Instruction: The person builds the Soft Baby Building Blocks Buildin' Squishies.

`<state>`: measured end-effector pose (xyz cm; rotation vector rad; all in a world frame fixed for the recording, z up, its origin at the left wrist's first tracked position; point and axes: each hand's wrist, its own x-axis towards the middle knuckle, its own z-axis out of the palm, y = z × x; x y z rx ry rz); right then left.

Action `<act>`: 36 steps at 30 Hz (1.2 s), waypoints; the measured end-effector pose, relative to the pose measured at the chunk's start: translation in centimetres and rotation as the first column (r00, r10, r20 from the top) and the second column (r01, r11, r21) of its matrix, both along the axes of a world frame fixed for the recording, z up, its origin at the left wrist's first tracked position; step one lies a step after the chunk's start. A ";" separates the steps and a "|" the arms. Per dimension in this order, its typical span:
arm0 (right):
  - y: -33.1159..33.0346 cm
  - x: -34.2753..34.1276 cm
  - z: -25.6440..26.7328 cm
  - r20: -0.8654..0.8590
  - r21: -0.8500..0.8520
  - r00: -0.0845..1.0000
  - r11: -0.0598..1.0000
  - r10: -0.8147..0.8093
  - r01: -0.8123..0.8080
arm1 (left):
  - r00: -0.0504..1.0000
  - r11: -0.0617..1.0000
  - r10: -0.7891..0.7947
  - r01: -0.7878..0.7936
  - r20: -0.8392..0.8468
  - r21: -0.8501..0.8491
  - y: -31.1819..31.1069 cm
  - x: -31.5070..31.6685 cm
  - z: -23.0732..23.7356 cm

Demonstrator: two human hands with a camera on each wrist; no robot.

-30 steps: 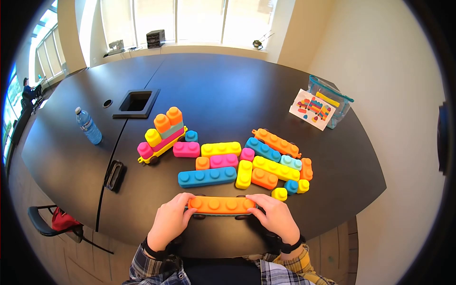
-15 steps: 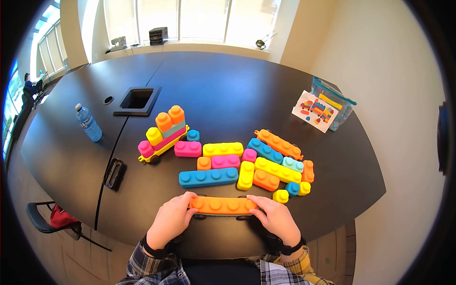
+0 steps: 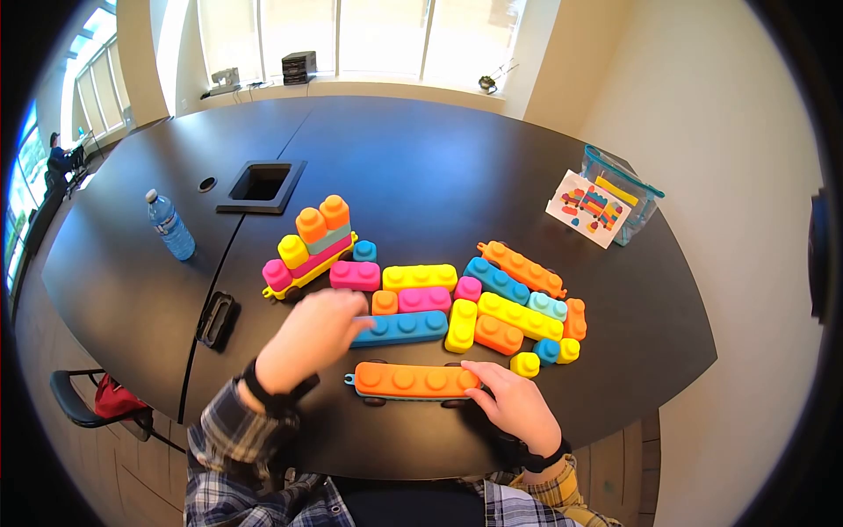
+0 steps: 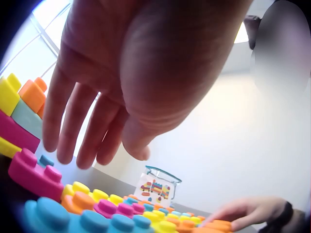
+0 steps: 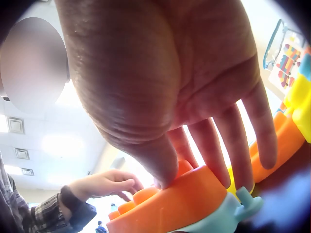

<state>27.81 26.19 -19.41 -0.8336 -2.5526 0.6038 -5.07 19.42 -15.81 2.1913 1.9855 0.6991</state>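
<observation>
In the head view my right hand (image 3: 520, 402) holds the right end of a long orange building block (image 3: 408, 379), thumb on the near side and fingers behind. The block sits on a light-blue wheeled base, whose hitch (image 5: 247, 204) shows in the right wrist view. My left hand (image 3: 314, 338) is raised off to the left, over the left end of a long blue block (image 3: 399, 328). Its fingers (image 4: 87, 141) hang loosely extended with nothing between them in the left wrist view. Just beyond that hand lies a pink block (image 3: 356, 275).
A yellow wheeled car (image 3: 307, 277) stacked with blocks stands at left. Several loose blocks and an orange wheeled base (image 3: 524, 270) spread across the middle and right. Farther out are a water bottle (image 3: 171, 227), a table opening (image 3: 262, 184), a picture card (image 3: 588, 209) and a clear bag (image 3: 645, 215).
My left hand has let go of the orange block's left end and moved up and left over the blue block. The right hand keeps its hold on the other end.
</observation>
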 end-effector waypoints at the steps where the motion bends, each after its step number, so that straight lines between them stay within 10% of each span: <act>1: 0.0 -0.1 0.0 0.003 0.002 1.000 1.000 -0.002 0.002 | 1.000 0.998 -0.001 0.002 -0.015 0.066 1.9 -0.9 -0.3; 5: -0.3 -0.3 -0.2 -0.011 0.020 1.000 1.000 -0.010 0.011 | 0.991 0.966 0.059 -0.025 -0.123 0.257 9.3 -4.4 -3.7; 18: -0.1 0.0 0.2 0.037 -0.079 0.999 0.997 -0.015 0.018 | 0.936 0.983 0.165 -0.130 -0.312 0.129 15.0 -5.9 -7.8; 24: 0.8 0.5 -0.1 0.021 -0.120 1.000 0.993 0.008 -0.005 | 0.996 0.921 0.067 -0.037 -0.066 0.388 6.6 -1.3 0.4; 36: 0.8 0.3 -0.7 -0.019 0.004 0.999 1.000 0.029 -0.028 | 0.954 0.997 -0.001 -0.023 0.301 0.078 -7.4 4.4 0.8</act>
